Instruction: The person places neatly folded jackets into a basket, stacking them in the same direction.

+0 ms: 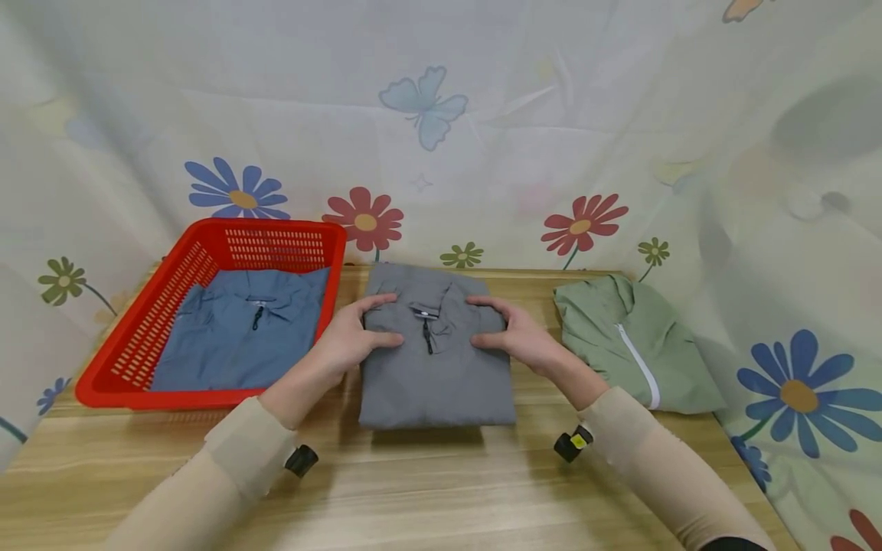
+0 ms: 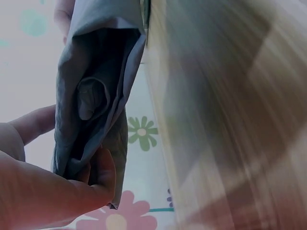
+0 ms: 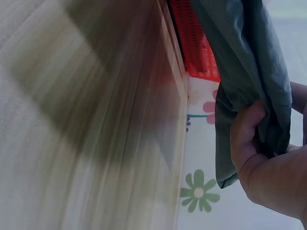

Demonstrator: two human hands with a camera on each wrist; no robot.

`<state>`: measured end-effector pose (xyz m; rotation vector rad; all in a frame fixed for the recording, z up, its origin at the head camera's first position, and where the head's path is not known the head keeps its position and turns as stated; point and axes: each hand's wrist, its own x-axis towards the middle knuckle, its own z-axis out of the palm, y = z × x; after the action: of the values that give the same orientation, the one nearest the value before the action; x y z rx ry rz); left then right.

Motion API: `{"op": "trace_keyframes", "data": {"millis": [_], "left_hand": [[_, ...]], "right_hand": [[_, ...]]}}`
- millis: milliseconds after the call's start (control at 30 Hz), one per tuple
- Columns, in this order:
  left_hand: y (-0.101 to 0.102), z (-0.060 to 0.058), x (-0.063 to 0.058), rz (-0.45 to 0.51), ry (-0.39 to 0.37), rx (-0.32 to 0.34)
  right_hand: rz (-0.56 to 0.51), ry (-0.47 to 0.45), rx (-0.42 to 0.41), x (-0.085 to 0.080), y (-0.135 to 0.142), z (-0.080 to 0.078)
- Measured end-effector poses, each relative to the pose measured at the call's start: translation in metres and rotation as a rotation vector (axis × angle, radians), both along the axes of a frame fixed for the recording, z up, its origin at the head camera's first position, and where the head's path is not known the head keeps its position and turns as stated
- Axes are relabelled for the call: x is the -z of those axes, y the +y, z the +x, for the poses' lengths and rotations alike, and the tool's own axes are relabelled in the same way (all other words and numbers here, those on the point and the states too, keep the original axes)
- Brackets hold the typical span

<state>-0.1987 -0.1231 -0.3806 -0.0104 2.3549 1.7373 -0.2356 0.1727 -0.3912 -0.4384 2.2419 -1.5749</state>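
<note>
A folded grey jacket (image 1: 437, 383) with a short dark zip pull is held up off the wooden table between both hands, its shadow falling below the front edge. My left hand (image 1: 347, 337) grips its left side, thumb on top; in the left wrist view, fingers (image 2: 103, 175) curl in under the layered folds. The right hand (image 1: 520, 333) grips the opposite side the same way, with fingers (image 3: 247, 124) tucked beneath the cloth in the right wrist view. The jacket's collar points toward the back wall.
To the left stands a red plastic basket (image 1: 210, 399) with a folded blue jacket (image 1: 227, 344) inside. A folded green jacket (image 1: 654, 337) with a white zip lies at the right on the wooden table (image 1: 441, 490). A flower-printed curtain (image 1: 482, 176) hangs behind.
</note>
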Motion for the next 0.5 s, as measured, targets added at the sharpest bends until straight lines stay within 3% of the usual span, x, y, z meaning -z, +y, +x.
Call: {"op": "trace_keyframes", "data": {"millis": [500], "left_hand": [[-0.03, 0.0, -0.026, -0.095, -0.002, 0.011]], "right_hand": [[0.009, 0.014, -0.016, -0.029, -0.032, -0.005]]}}
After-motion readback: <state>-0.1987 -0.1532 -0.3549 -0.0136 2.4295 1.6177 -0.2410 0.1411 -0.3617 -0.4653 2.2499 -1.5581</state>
